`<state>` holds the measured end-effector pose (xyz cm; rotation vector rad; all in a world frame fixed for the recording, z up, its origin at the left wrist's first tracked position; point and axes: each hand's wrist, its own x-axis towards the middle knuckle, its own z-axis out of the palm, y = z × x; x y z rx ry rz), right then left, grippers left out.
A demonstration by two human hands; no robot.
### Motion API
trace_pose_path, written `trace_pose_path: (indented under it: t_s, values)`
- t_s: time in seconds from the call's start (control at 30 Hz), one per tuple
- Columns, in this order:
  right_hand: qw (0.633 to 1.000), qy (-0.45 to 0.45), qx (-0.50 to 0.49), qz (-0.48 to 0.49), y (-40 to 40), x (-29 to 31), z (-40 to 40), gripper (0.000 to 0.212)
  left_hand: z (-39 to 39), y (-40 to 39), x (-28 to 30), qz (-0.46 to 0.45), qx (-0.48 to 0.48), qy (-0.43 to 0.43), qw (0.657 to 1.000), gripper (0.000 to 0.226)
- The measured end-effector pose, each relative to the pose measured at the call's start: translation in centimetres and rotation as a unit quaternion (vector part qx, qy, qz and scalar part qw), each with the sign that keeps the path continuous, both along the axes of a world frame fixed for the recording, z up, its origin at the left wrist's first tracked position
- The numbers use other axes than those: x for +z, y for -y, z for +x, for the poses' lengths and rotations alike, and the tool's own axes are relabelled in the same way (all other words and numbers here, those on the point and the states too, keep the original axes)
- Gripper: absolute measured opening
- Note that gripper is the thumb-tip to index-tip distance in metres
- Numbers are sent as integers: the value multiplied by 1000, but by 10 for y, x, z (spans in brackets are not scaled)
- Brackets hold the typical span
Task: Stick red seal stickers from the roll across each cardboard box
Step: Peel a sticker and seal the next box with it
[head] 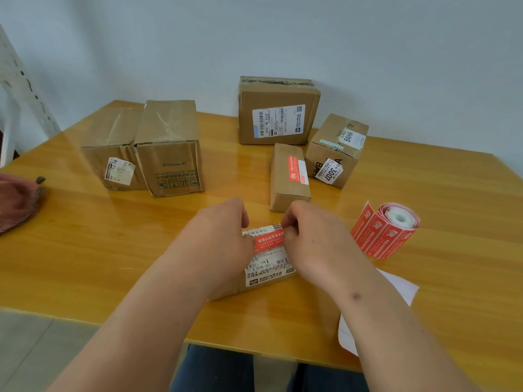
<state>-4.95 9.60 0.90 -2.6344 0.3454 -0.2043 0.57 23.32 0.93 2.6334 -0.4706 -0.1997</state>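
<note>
Both hands are pinching the red sticker over the near box: left hand at nine o'clock, right hand at three, sticker's long axis running nine-to-three across the box, both hands equally near.

A glossy yellow-orange wooden table stood against a plain pale grey-blue wall. At its far left edge lay a dusty-pink knitted cloth item. A white sheet of paper rested near the right front edge. Grey floor showed at the near left, and a white speckled post leaned at the far left.
</note>
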Motion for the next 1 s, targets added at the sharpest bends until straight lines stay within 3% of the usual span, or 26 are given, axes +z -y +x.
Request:
trace_pose_path:
  t_s: [0.73, 1.0]
  values:
    - [996, 11, 34, -84, -1, -10, 1, 5, -6, 9, -3, 85, -7, 47, 995, 23]
    - [996, 30, 14, -83, 1, -7, -2, 20, -1, 4, 4, 149, 3, 31, 988, 45]
